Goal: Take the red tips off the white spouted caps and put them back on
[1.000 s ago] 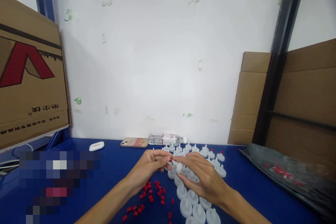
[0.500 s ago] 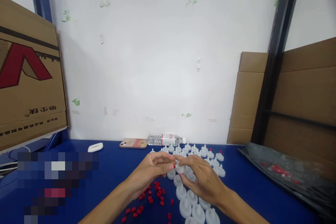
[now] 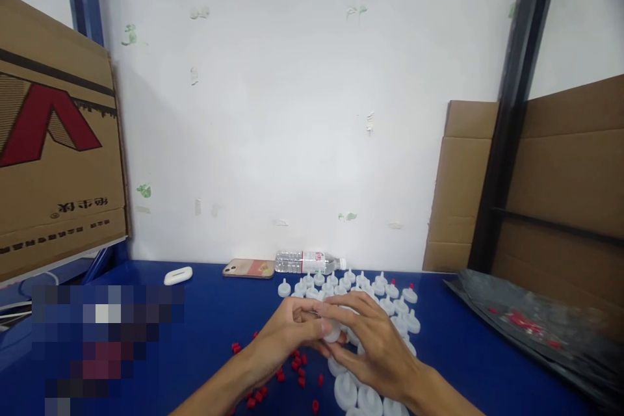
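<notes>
Between my two hands is a white plastic spout cap (image 3: 332, 333), partly covered by fingers. My left hand (image 3: 285, 335) grips its near side with thumb and fingers. From the other side, the curved fingers of my right hand (image 3: 380, 344) close around it. No red piece shows at the fingertips. Many similar white spout caps (image 3: 346, 391) stand beneath and behind the hands, spouts up. At the back right, a capped one (image 3: 410, 293) carries a red tip. Small red caps (image 3: 297, 362) lie scattered below my left wrist.
Along the wall lie a clear bottle (image 3: 292, 262) and a phone (image 3: 248, 268). A white case (image 3: 178, 275) is at the left. On the right, a dark plastic bag (image 3: 487, 318) holds red pieces. Cardboard boxes (image 3: 63, 143) flank the blue table (image 3: 195, 331).
My hands have come down slightly and closer together around the white spout cap. The red cap seen earlier at my left fingertips is now hidden. The view has shifted a little.
</notes>
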Motion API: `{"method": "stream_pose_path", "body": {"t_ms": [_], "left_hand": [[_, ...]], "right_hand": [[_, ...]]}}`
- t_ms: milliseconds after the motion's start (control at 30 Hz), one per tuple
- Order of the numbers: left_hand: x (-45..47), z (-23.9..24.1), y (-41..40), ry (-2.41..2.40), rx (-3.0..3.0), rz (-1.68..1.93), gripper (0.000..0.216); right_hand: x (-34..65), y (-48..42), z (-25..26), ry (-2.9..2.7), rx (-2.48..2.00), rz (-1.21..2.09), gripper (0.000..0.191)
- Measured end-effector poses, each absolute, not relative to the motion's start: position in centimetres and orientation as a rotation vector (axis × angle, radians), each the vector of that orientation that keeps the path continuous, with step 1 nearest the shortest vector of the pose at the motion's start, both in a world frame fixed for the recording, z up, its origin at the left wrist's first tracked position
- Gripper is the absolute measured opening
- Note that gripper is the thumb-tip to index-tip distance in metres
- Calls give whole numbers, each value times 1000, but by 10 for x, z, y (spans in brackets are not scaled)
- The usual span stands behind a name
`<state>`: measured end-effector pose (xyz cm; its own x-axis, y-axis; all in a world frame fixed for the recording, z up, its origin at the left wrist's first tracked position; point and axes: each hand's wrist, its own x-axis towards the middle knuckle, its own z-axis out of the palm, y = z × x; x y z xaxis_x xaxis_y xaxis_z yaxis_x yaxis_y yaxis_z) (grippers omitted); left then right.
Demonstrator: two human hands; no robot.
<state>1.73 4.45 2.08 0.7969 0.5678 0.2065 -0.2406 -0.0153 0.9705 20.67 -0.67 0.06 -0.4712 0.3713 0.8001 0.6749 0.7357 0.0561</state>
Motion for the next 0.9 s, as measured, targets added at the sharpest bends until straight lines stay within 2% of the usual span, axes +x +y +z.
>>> {"method": "stream_pose_path", "body": {"t_ms": [300, 433, 533, 633, 700, 900], "left_hand": [[19, 19, 48, 407, 1570, 678, 45], [17, 16, 51, 479, 1684, 696, 52], [11, 20, 56, 648, 1930, 826, 45], [1, 24, 67, 850, 2419, 936, 23], [-7, 25, 78, 856, 2744, 840, 21], [-25, 30, 93, 949, 2763, 528, 17]], "right_hand": [[208, -8, 8, -2176, -751, -446, 41], [213, -7, 14, -2161, -767, -455, 17], [230, -1, 21, -2094, -837, -560, 7], [261, 7, 31, -1953, -1079, -709, 13], [284, 10, 37, -1952, -1324, -760, 16], [328, 8, 55, -2009, -1938, -434, 17]]}}
